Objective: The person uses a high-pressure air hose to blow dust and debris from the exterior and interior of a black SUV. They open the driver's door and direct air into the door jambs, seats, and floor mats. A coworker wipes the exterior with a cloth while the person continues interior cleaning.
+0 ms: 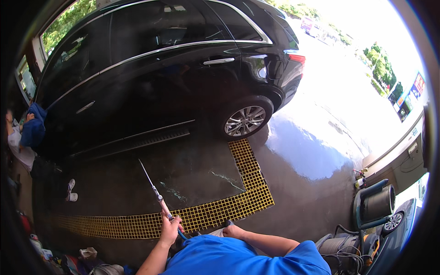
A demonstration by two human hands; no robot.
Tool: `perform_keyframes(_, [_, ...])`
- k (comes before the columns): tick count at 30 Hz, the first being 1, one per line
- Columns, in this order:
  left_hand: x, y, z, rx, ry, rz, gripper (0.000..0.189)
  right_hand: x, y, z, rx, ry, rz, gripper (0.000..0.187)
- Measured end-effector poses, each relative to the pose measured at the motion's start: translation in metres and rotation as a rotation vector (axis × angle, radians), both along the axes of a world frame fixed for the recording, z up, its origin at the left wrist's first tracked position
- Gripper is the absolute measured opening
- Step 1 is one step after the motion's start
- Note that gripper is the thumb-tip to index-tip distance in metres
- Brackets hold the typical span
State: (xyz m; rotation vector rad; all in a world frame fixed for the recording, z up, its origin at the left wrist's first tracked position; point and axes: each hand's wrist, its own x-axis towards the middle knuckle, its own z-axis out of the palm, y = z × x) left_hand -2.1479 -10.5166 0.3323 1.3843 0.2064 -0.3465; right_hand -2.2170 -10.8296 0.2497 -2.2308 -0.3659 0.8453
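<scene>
My left hand (170, 224) grips a spray gun (165, 208) with a long thin metal nozzle. The nozzle points away from me, towards the lower side of a black SUV (154, 89). From the gun's near end a blue hose (182, 235) runs back beside my body. My right hand (232, 231) is at my waist with its fingers curled. A small dark thing (228, 223) shows just beyond it, and I cannot tell whether the hand holds anything. The SUV's rear wheel (245, 121) stands ahead to the right.
Yellow floor grating (220, 208) makes an L across the wet dark floor. At far left another person (22, 146) holds a blue cloth (34, 125) against the SUV. White clogs (71, 190) rest on the floor. Drum-shaped equipment (378, 202) and cables (354, 254) are at right, near another car (395, 237).
</scene>
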Motion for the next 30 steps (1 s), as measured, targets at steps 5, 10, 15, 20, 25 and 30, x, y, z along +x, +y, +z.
perform_keyframes(5, [0.022,-0.062,0.016,-0.194,-0.025,-0.072,0.057,-0.025,-0.046,-0.015,-0.205,0.164,-0.37,0.046])
perform_keyframes(10, [0.041,-0.141,0.035,-0.045,-0.061,-0.229,0.059,-0.019,-0.086,-0.071,-0.237,0.123,-0.274,0.034])
perform_keyframes(15, [0.038,-0.175,0.02,0.059,-0.061,-0.213,0.077,-0.027,-0.108,-0.025,-0.412,0.022,-0.519,0.025])
perform_keyframes(20, [0.04,-0.164,0.021,0.008,-0.147,-0.099,0.088,-0.058,-0.127,0.058,-0.176,-0.017,-0.872,0.023])
perform_keyframes(25, [0.044,-0.157,0.019,0.043,-0.153,0.0,0.089,-0.033,-0.154,0.113,0.087,-0.229,-1.039,0.021])
perform_keyframes(30, [0.051,-0.156,0.023,-0.056,-0.018,-0.031,0.051,0.021,-0.179,0.214,0.534,-0.079,-1.099,0.045])
